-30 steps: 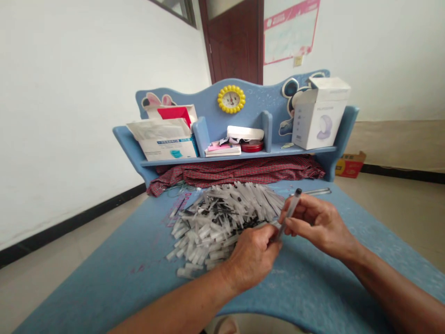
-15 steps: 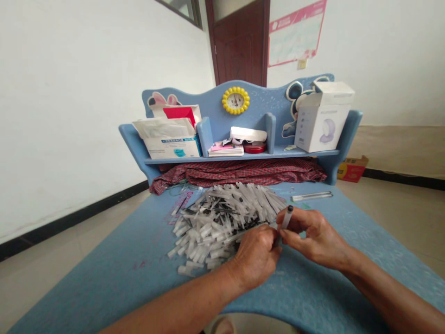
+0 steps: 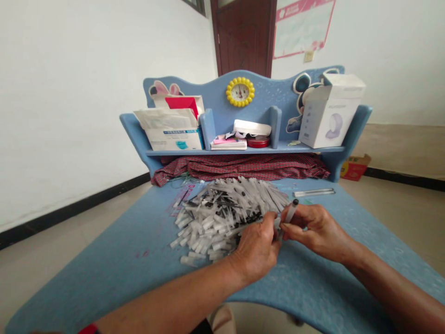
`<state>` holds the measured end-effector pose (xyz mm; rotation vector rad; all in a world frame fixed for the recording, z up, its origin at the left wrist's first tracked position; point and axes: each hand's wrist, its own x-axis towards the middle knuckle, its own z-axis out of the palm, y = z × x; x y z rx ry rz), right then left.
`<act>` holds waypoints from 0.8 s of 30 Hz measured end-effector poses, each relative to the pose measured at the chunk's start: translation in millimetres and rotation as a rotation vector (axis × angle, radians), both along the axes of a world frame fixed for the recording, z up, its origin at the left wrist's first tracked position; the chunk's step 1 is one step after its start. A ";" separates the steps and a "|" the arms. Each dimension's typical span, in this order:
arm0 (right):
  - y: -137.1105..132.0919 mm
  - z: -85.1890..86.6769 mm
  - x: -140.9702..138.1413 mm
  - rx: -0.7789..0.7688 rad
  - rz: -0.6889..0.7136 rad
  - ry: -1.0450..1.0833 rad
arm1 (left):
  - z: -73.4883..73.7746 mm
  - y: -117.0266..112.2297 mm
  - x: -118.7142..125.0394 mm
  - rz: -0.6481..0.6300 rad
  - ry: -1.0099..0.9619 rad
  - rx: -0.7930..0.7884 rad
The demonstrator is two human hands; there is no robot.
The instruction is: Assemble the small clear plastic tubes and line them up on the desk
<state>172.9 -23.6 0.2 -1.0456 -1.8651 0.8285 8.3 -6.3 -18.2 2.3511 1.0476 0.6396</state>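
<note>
My right hand (image 3: 314, 229) is closed, pinching a translucent pen (image 3: 290, 214) between thumb and fingers. The pen leans to the right with its black end up. Right beside it, my left hand (image 3: 259, 246) is closed around a pale translucent pen part (image 3: 277, 222) at the pen's lower end; my fingers hide most of that part. Just beyond my hands lies a heap of loose pen parts (image 3: 208, 227): short translucent pieces in front, longer tubes at the back, and thin black pieces mixed in.
The blue desk (image 3: 114, 260) carries two clear tubes (image 3: 314, 192) at back right. A checked red cloth (image 3: 243, 167) lies under the shelf (image 3: 225, 151). On that shelf stand a mask box (image 3: 174, 139), a red tin (image 3: 258, 142) and a white carton (image 3: 330, 116).
The camera view has shifted slightly. My left thumb has lifted and straightened beside the pen. The pen tilts a little more to the right, and more of the pale part shows between my hands.
</note>
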 end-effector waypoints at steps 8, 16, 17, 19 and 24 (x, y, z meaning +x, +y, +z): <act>3.7 -1.7 -1.9 -0.092 0.034 0.137 | -4.1 -0.5 -2.3 -0.015 0.036 0.081; 19.1 -5.1 1.3 -0.207 -0.002 0.286 | -8.9 4.0 -4.2 0.009 0.002 0.106; 20.6 -4.9 3.8 -0.195 -0.036 0.275 | -9.8 4.5 -4.5 0.020 0.002 0.109; 22.2 -4.1 9.5 -0.110 -0.163 0.241 | -12.5 5.1 -5.3 0.042 0.012 0.121; 16.1 -2.2 17.1 0.463 -0.410 -0.186 | -20.4 6.5 -8.5 0.080 0.011 0.181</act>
